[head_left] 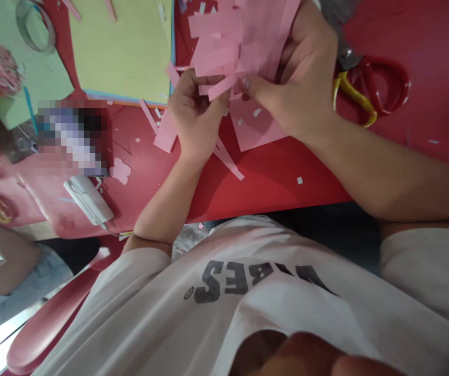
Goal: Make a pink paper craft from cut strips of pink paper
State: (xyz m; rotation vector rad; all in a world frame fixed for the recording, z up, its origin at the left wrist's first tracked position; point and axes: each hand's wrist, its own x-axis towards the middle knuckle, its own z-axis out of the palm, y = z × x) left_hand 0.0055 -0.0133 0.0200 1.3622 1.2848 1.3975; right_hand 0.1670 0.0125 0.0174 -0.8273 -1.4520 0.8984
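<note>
Fringed pink paper strips (218, 47), held in a narrow pinch by left hand (195, 112) and right hand (298, 68); red-and-yellow-handled scissors (373, 86) lie just right on red tabletop (271, 188), yellow-green card (122, 47) far left.

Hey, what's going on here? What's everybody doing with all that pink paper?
A person is holding a bunch of thin pink paper strips with both hands. The left hand grips the strips from below, and the right hand pinches them between thumb and finger. Metal scissors with red and yellow handles lie beside the right hand on a red tabletop, with small paper scraps scattered around.
</note>
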